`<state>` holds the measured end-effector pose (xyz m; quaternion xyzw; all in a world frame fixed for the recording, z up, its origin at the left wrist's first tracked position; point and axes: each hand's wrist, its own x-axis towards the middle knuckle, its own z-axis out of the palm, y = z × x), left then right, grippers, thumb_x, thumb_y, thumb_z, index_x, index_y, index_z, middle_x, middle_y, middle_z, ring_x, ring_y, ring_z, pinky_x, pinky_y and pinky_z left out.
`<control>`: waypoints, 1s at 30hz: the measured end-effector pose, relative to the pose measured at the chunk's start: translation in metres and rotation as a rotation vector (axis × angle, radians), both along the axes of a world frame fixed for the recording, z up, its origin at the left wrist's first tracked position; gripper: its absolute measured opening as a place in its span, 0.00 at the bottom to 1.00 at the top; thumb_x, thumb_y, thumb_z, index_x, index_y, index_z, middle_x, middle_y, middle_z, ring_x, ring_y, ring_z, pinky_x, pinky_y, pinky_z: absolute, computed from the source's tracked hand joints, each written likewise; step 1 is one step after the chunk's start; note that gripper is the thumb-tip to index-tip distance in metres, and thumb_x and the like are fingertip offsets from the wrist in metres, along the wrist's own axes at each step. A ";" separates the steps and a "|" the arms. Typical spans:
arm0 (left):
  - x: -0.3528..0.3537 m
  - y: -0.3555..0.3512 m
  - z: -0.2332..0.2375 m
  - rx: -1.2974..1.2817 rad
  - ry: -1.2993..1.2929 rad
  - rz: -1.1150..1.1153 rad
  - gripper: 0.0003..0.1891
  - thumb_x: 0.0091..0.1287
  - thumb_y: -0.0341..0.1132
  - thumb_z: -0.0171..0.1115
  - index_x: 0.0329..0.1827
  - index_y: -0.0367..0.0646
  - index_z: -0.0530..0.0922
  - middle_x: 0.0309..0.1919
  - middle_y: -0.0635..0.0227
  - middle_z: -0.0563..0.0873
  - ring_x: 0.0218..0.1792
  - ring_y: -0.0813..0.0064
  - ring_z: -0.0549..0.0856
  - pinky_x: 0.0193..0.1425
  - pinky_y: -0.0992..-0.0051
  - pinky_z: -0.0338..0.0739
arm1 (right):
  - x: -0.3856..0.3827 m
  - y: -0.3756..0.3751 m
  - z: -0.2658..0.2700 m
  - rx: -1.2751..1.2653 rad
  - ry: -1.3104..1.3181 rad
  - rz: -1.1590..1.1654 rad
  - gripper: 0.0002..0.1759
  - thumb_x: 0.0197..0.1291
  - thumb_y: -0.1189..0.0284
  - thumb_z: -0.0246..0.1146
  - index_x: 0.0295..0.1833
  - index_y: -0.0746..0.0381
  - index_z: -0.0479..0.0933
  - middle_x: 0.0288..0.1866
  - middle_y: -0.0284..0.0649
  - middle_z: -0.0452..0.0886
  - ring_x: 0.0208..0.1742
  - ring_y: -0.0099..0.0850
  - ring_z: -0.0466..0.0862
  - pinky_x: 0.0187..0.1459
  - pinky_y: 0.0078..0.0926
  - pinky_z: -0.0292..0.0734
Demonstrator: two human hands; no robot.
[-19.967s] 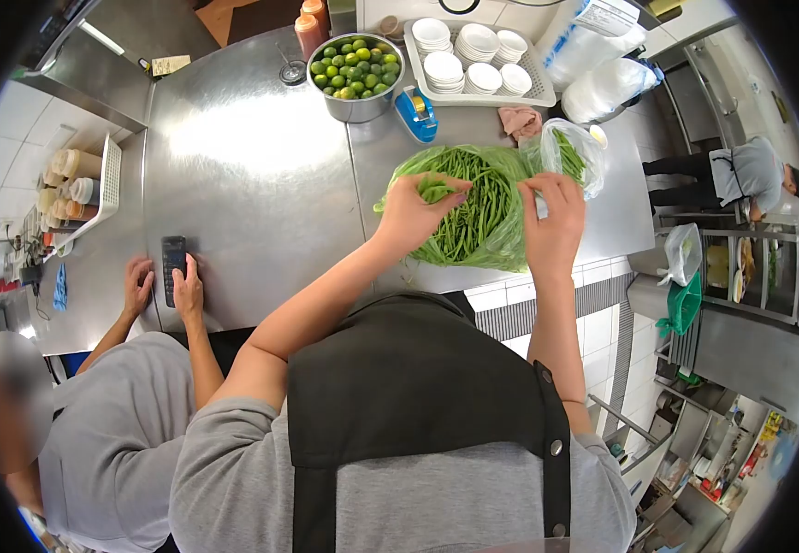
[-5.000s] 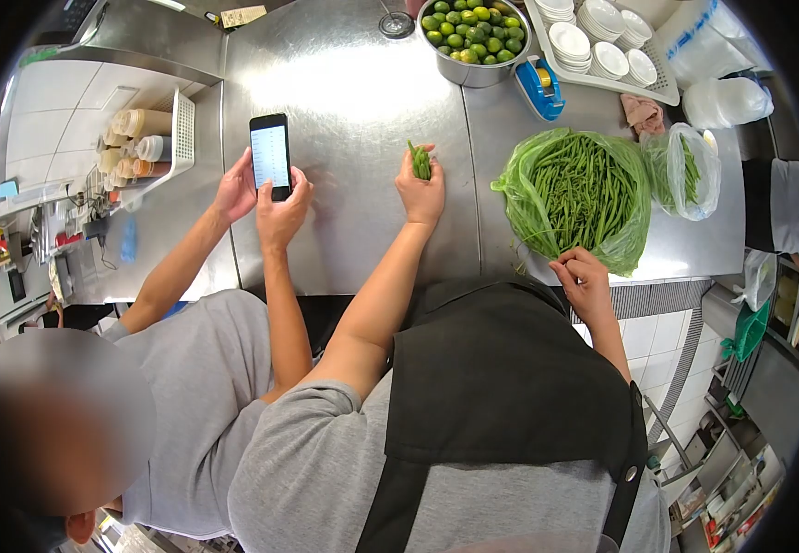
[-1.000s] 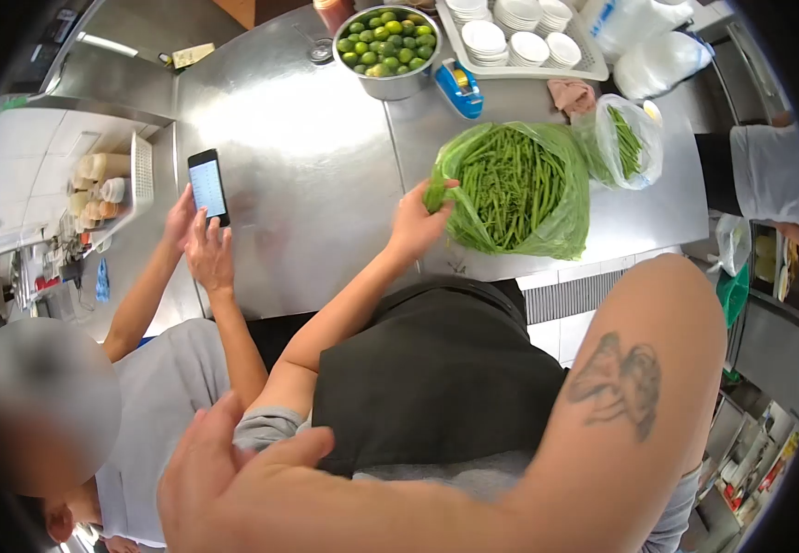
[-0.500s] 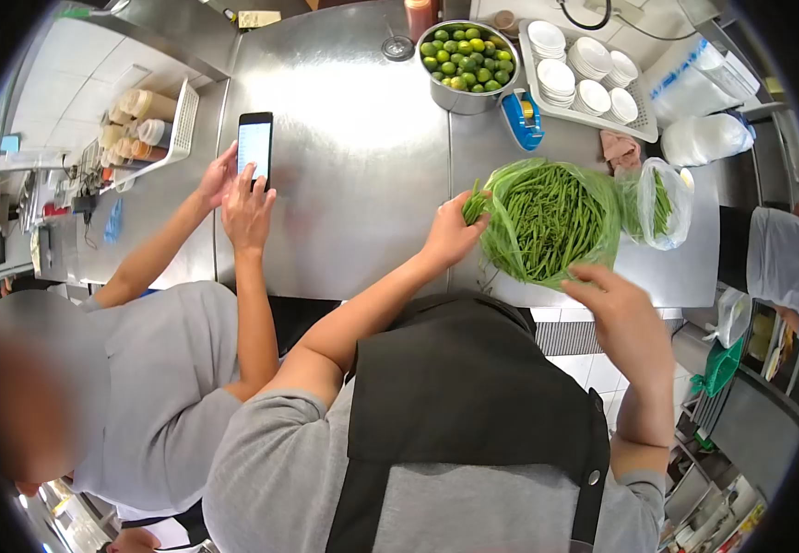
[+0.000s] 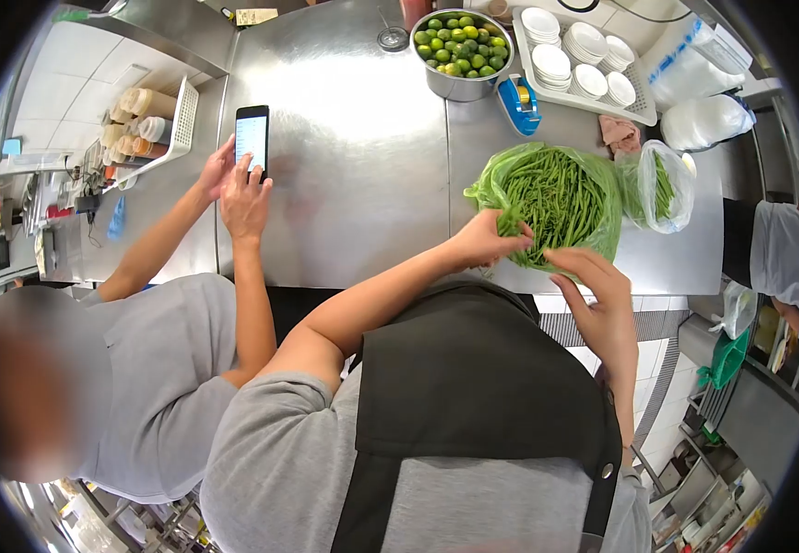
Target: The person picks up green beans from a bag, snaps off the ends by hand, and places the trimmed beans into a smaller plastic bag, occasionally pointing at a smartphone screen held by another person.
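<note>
On the steel counter sits an open green plastic bag full of cut green beans. My left hand is at the bag's near left side, its fingers closed round a small bunch of green beans. By the near edge of the bag is my right hand, thumb and forefinger apart, fingertips close to the beans. I see nothing held in it. A smaller clear bag with more green pieces stands right of the large one.
Behind the beans are a pot of limes, a blue tape dispenser, a pink cloth and a white tray of stacked small dishes. At left, another person's hands hold a phone. A basket of bottles stands beyond.
My left hand has moved right and inward over the bag with its bunch. The right hand has come left and slightly up, nearer the left. The whole view has shifted a little.
</note>
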<state>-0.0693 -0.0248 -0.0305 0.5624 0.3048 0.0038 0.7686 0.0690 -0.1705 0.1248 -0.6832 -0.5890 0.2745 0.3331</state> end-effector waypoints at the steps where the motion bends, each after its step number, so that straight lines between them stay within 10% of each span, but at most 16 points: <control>1: -0.001 -0.004 0.004 -0.050 -0.051 -0.032 0.11 0.70 0.38 0.72 0.46 0.42 0.82 0.18 0.77 0.76 0.15 0.85 0.72 0.19 0.79 0.65 | -0.001 0.004 -0.011 0.013 -0.030 -0.010 0.22 0.63 0.79 0.69 0.64 0.62 0.80 0.59 0.47 0.84 0.59 0.44 0.85 0.60 0.36 0.79; 7: 0.009 -0.015 0.028 -0.391 -0.161 -0.149 0.08 0.71 0.32 0.67 0.38 0.42 0.75 0.17 0.77 0.70 0.16 0.84 0.68 0.19 0.78 0.58 | -0.014 0.023 -0.052 0.039 0.092 -0.076 0.37 0.67 0.72 0.67 0.81 0.57 0.64 0.86 0.47 0.55 0.83 0.48 0.60 0.79 0.45 0.57; 14: 0.026 -0.032 0.044 -0.687 -0.172 -0.124 0.09 0.74 0.27 0.56 0.32 0.41 0.71 0.22 0.72 0.72 0.20 0.82 0.70 0.23 0.78 0.61 | 0.010 0.031 -0.076 0.109 0.054 -0.187 0.26 0.69 0.70 0.64 0.72 0.58 0.76 0.83 0.47 0.61 0.83 0.48 0.61 0.79 0.45 0.57; 19: 0.016 -0.038 0.032 -0.794 -0.194 -0.193 0.06 0.71 0.25 0.60 0.34 0.40 0.73 0.24 0.69 0.76 0.23 0.78 0.77 0.25 0.77 0.70 | 0.003 0.022 -0.083 -0.103 0.424 -0.160 0.17 0.68 0.78 0.61 0.60 0.64 0.84 0.65 0.46 0.83 0.70 0.39 0.79 0.71 0.35 0.70; 30: 0.011 -0.036 0.029 -0.712 -0.149 -0.189 0.06 0.66 0.24 0.63 0.32 0.41 0.74 0.21 0.70 0.76 0.22 0.78 0.79 0.25 0.76 0.72 | 0.000 0.019 -0.076 -0.021 0.374 -0.189 0.17 0.64 0.83 0.62 0.57 0.64 0.85 0.68 0.44 0.79 0.70 0.37 0.78 0.69 0.35 0.72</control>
